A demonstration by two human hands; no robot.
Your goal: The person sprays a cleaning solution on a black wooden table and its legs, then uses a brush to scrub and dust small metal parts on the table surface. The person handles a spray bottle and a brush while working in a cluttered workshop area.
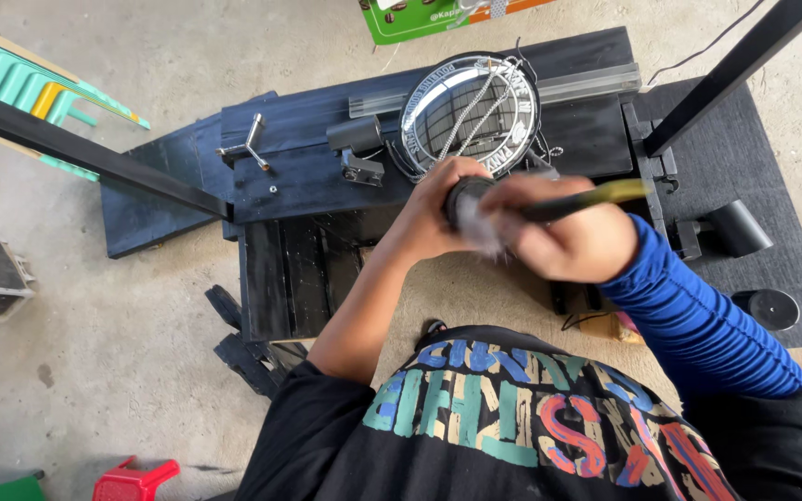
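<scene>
My left hand (429,218) grips a small black round part (464,197) in front of my chest. My right hand (573,232), in a blue sleeve, holds a paint brush (596,198) with a yellowish handle pointing right; its blurred bristle end presses against the black part. Just beyond both hands, a round chrome wire frame (469,111) with a lettered ring and chains lies on black-painted wooden boards (299,176).
A black cylinder fitting (355,134) and a metal T-handle (248,148) lie on the boards. Two black cylinders (740,227) sit on a dark mat at right. Black metal bars (85,153) cross at left and right. Red and green plastic items lie on the concrete floor.
</scene>
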